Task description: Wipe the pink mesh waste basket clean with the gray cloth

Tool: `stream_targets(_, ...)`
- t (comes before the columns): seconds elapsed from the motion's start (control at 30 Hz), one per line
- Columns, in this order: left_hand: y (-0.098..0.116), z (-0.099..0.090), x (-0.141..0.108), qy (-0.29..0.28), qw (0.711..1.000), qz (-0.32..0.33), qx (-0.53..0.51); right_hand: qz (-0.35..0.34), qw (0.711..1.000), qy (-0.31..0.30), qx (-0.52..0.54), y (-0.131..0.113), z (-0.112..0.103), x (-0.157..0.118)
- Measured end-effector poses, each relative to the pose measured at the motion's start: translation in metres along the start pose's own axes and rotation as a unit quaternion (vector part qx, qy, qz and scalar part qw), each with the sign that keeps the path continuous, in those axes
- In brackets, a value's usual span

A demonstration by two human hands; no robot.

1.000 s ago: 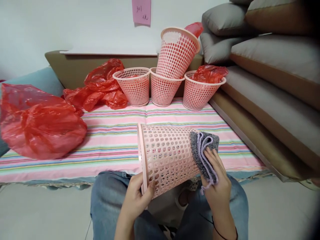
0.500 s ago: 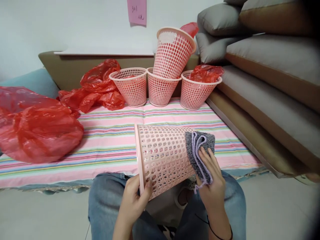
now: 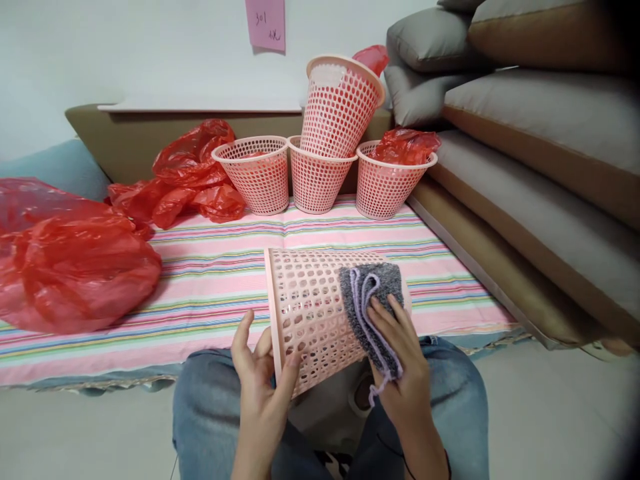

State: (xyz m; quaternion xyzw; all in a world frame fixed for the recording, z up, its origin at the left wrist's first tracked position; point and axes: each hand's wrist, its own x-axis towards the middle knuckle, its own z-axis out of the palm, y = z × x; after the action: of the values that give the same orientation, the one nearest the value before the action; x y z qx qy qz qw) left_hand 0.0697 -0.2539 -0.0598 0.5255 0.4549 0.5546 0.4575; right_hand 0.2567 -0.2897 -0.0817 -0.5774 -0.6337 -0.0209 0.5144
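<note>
A pink perforated plastic wastebasket [image 3: 310, 313] lies on its side above my lap, its wide rim facing left. My left hand [image 3: 263, 373] grips the lower part of that rim, thumb on the outer wall and forefinger lifted off; its other fingers are partly hidden at the mouth. A folded dark grey cloth [image 3: 356, 310] with lilac edging is pressed against the basket's side near the base. My right hand [image 3: 403, 357] holds the cloth there, fingers spread over it. A lilac thread dangles from the cloth's lower corner.
Behind, pink baskets [image 3: 257, 180] stand in a row on a striped cloth [image 3: 210, 293], one more tilted inside the middle basket [image 3: 320, 183]. Red plastic bags [image 3: 75, 267] lie left; another red bag [image 3: 405, 147] fills the right basket. Stacked cushions [image 3: 540, 133] border the right side.
My right hand and the cloth have slid left along the basket's side, away from its base. My left forefinger has lifted off the rim. The view has shifted slightly.
</note>
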Motion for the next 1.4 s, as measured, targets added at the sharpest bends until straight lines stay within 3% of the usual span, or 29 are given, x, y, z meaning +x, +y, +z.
stream_targets(0.13,0.011,0.0,0.003,-0.078,0.987,0.06,0.127,-0.046,0.998,-0.032,0.012,-0.017,0.012,0.002)
stream_targets(0.23,0.019,0.0,0.007,-0.099,0.976,0.081,0.178,-0.064,0.997,-0.045,-0.01,-0.022,0.019,0.001)
stream_targets(0.37,0.025,0.005,0.009,-0.073,0.975,0.102,0.182,-0.057,0.994,-0.077,-0.046,-0.023,0.018,0.003)
stream_targets(0.6,0.023,0.015,0.006,-0.024,0.977,0.096,0.19,-0.025,0.978,-0.205,-0.04,-0.033,0.001,0.006)
stream_targets(0.83,0.013,0.019,0.003,-0.008,0.974,0.09,0.208,-0.018,0.971,-0.237,-0.011,-0.033,-0.016,0.011)
stream_targets(0.97,0.011,0.018,0.003,-0.014,0.972,0.111,0.209,-0.014,0.978,-0.204,0.031,-0.029,-0.02,0.015)
stream_targets(1.07,0.01,0.017,0.002,-0.025,0.972,0.111,0.204,0.016,0.99,-0.129,0.045,-0.033,-0.013,0.018)
stream_targets(1.2,0.007,0.016,0.001,-0.019,0.966,0.126,0.226,0.037,0.999,-0.037,-0.013,-0.045,0.006,0.025)
stream_targets(1.4,0.007,0.014,0.001,-0.017,0.935,0.181,0.304,0.075,0.996,-0.01,-0.053,-0.053,0.02,0.033)
